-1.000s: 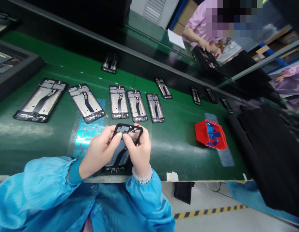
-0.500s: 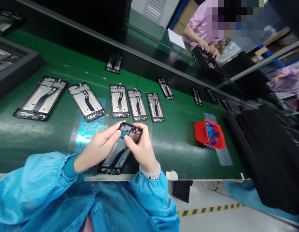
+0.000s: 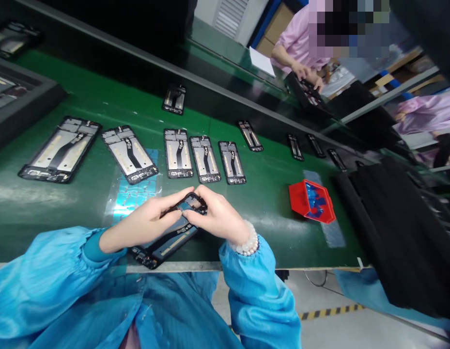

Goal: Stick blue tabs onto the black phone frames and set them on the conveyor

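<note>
Both hands meet over one phone frame [image 3: 166, 237] at lower centre of the picture. Left hand [image 3: 148, 223] grips its upper end from the left, fingers stretched along the edge; right hand [image 3: 219, 218], a bead bracelet [image 3: 246, 242] at the wrist, pinches the same end from the right, thumb and forefinger closed on the top corner. This phone frame lies tilted, its lower end just over the near edge of the green belt [image 3: 264, 213], its upper end lifted in the fingers.

Judged from the layout, the piece in hand is mid-work: it has not joined the others. Five like frames [image 3: 205, 159] lie in a row beyond the hands, across the middle of the picture, and several more sit farther off toward the upper right. A sheet of blue film [image 3: 132, 194] lies flat just left of the hands. Right of centre stands a red bin [image 3: 312, 201] with blue pieces inside. At upper right another person in a pink coat [image 3: 297, 41] works at a dark tray.
</note>
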`<action>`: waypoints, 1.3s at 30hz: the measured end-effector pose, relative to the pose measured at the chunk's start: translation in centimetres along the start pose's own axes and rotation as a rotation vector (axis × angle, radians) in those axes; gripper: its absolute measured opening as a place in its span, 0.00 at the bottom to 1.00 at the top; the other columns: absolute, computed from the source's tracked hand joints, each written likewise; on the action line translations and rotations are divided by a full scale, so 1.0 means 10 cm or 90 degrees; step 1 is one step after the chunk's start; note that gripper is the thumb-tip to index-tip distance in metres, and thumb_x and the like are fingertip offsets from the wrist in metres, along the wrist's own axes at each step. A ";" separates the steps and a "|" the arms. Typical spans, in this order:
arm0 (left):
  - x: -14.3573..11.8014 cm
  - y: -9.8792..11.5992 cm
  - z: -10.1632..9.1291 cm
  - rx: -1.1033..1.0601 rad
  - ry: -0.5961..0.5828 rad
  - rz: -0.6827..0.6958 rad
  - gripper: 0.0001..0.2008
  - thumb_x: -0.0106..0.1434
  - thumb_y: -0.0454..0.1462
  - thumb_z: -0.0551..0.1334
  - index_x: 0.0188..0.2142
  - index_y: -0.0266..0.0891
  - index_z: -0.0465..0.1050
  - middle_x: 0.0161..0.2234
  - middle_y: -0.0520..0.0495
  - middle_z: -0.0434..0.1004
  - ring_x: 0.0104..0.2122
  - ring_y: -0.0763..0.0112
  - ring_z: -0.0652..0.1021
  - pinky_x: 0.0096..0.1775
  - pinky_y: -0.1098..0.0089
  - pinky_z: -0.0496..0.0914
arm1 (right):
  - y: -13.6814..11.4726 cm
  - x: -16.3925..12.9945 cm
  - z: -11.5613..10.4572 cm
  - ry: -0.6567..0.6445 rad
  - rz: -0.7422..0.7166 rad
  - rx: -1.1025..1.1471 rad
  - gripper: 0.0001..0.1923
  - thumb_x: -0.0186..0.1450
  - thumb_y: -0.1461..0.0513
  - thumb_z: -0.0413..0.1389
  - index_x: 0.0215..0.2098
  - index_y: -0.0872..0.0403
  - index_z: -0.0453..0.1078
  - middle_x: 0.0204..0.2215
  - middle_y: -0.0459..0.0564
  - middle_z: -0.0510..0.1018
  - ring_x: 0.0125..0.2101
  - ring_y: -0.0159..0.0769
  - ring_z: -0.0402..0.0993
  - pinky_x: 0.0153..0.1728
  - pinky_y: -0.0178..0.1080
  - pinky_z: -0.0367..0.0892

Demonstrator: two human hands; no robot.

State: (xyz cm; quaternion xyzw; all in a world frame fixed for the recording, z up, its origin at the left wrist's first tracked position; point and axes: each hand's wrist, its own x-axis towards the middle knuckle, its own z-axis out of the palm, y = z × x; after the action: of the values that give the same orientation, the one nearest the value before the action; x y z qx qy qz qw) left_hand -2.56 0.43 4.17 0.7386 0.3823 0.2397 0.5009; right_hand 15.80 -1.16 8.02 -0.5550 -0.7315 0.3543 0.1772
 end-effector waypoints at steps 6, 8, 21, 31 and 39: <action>-0.03 -0.01 0.03 -0.003 0.005 -0.029 0.27 0.63 0.41 0.54 0.62 0.39 0.61 0.47 0.47 0.79 0.46 0.58 0.79 0.42 0.65 0.76 | 0.09 0.00 0.21 0.121 0.030 0.202 0.12 0.59 0.55 0.57 0.27 0.53 0.61 0.22 0.39 0.64 0.25 0.26 0.61 0.26 0.30 0.58; -0.03 -0.02 0.04 -0.011 0.004 -0.029 0.27 0.62 0.40 0.54 0.61 0.40 0.62 0.48 0.47 0.79 0.46 0.58 0.79 0.43 0.64 0.76 | 0.11 -0.01 0.25 0.126 0.037 0.233 0.10 0.60 0.56 0.56 0.27 0.53 0.62 0.22 0.39 0.64 0.25 0.26 0.61 0.26 0.30 0.59; 0.04 -0.06 0.07 -0.178 0.073 -0.062 0.30 0.56 0.42 0.60 0.58 0.33 0.66 0.57 0.41 0.68 0.55 0.56 0.71 0.55 0.59 0.67 | -0.04 -0.13 0.50 0.448 -0.144 -0.276 0.07 0.65 0.66 0.53 0.36 0.51 0.73 0.34 0.49 0.76 0.40 0.38 0.66 0.41 0.41 0.62; -0.05 -0.12 0.14 0.012 0.069 -0.064 0.29 0.63 0.41 0.53 0.62 0.35 0.58 0.34 0.48 0.81 0.27 0.69 0.78 0.30 0.70 0.75 | -0.09 -0.07 0.54 0.396 -0.164 -0.420 0.09 0.67 0.65 0.51 0.32 0.52 0.71 0.31 0.49 0.75 0.40 0.38 0.66 0.38 0.42 0.57; -0.06 -0.02 0.13 0.032 0.098 -0.036 0.27 0.61 0.39 0.52 0.60 0.35 0.62 0.36 0.47 0.81 0.30 0.67 0.79 0.31 0.71 0.74 | -0.07 -0.03 0.60 0.449 -0.143 -0.366 0.09 0.66 0.66 0.50 0.30 0.53 0.69 0.32 0.51 0.75 0.40 0.38 0.66 0.40 0.41 0.59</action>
State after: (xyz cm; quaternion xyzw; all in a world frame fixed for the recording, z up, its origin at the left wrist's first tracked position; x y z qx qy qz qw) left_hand -1.99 -0.74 3.46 0.7193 0.4464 0.2718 0.4577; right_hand 11.52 -3.48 4.41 -0.5854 -0.7507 -0.0948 0.2913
